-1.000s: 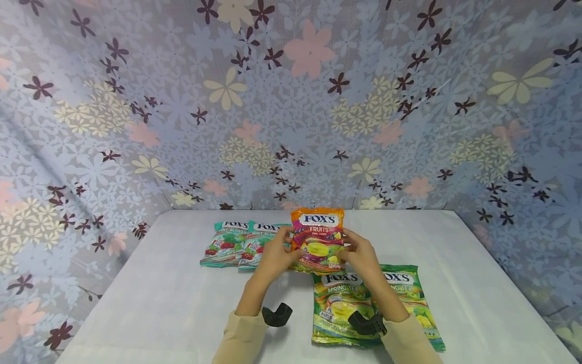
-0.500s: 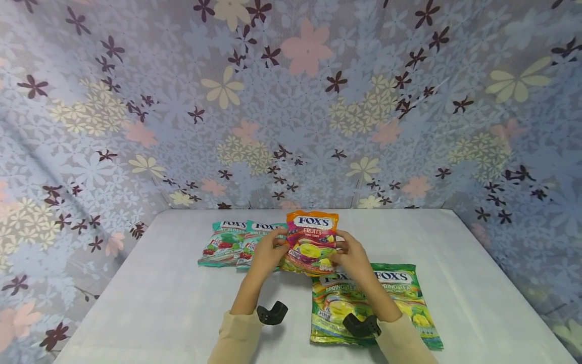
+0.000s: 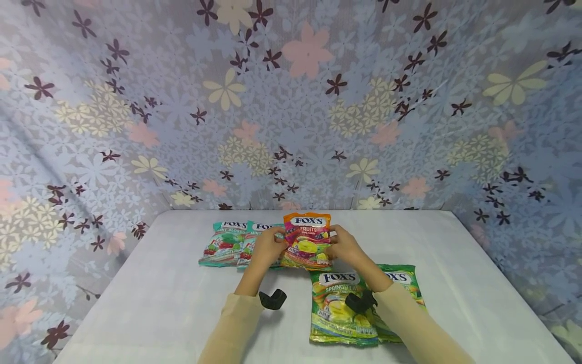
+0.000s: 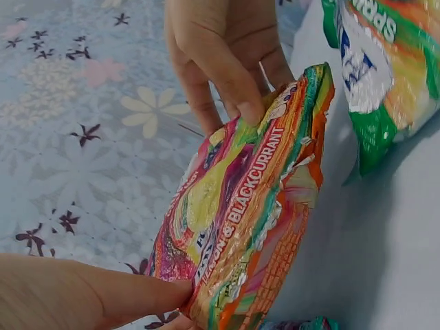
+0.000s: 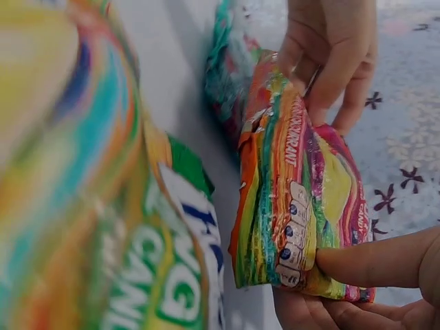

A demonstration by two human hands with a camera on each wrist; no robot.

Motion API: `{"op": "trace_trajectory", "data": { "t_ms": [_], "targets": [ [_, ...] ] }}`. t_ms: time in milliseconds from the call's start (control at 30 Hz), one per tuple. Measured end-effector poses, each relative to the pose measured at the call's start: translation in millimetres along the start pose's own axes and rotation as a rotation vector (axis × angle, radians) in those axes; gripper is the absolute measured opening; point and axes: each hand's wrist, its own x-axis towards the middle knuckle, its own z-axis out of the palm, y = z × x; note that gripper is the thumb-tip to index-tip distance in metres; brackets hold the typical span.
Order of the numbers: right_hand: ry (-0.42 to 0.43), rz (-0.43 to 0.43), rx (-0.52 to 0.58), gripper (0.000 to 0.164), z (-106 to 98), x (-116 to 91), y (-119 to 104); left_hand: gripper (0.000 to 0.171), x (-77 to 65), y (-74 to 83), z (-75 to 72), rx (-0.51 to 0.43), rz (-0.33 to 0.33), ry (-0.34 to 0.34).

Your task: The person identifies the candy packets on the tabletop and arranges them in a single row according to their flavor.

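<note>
Both hands hold an orange and pink bag of Fox's Fruits candy (image 3: pixel 306 245) by its two sides, over the far middle of the table. The left hand (image 3: pixel 268 247) pinches its left edge; in the left wrist view that thumb (image 4: pixel 158 294) lies against the printed face. On the right edge the right hand (image 3: pixel 345 247) grips, its thumb (image 5: pixel 371 262) on the front and fingers behind in the right wrist view. The bag leans back, label towards the head camera. Beside the left hand lie two teal Mint Blossom candy bags (image 3: pixel 226 245), the right one partly covered by hand and Fruits bag.
Two green Spring Tea candy bags (image 3: pixel 338 321) lie overlapping on the white table (image 3: pixel 150 313), nearer the front. The right forearm crosses above them and hides part of one. A floral cloth (image 3: pixel 291 126) hangs behind the table and at its sides.
The Fruits bag has shifted left, closer to the teal bags, with both hands still on it. The right forearm now slants more and covers more of the right green bag.
</note>
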Motion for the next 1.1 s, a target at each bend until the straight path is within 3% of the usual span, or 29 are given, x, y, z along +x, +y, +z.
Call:
{"op": "trace_trajectory", "data": {
  "t_ms": [200,367,533,900,1100],
  "targets": [
    [-0.022,0.018,-0.077,0.066,5,13,2,0.036,7.4,-6.1,4.0,0.037,-0.019,-0.01],
    [-0.07,0.042,-0.108,0.07,7,19,6,0.042,13.1,-13.2,10.7,0.15,-0.066,-0.02],
    [-0.076,0.047,-0.161,0.07,7,23,11,0.042,14.0,-10.7,15.1,0.22,-0.098,-0.019],
    [-0.098,0.077,-0.186,0.07,7,28,12,0.035,13.3,-10.2,23.2,0.309,-0.056,0.042],
    [-0.121,0.094,-0.221,0.07,4,33,19,0.048,15.1,-12.2,26.5,0.327,-0.023,0.075]
  ]
}}
